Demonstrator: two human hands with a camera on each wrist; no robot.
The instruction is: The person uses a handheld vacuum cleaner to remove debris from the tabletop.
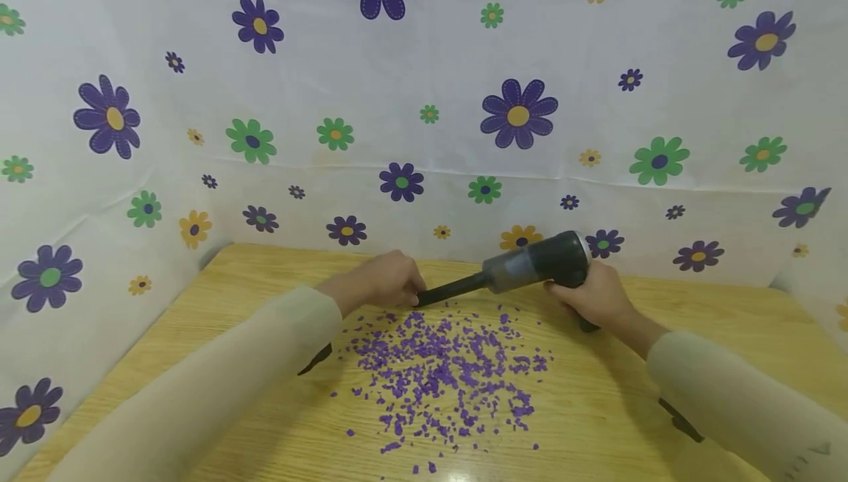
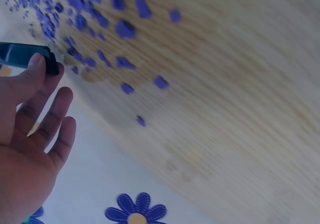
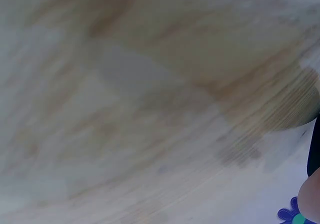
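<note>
My right hand (image 1: 601, 296) grips the handle of a black handheld vacuum cleaner (image 1: 563, 260) with a see-through dust cup. The vacuum points left, its narrow nozzle (image 1: 453, 289) tilted down toward the table. At the nozzle's tip, my left hand (image 1: 394, 280) pinches the end between thumb and finger. In the left wrist view, the left hand (image 2: 35, 119) has its thumb on the black tip while the other fingers spread loosely. Small purple paper-like bits (image 1: 437, 368) lie scattered just below the nozzle. Only a fingertip and a black edge show in the right wrist view.
The bits lie on a light wooden table (image 1: 265, 423). Behind and beside it hangs a white cloth (image 1: 437, 48) printed with purple, green and yellow flowers, close to the table's back edge.
</note>
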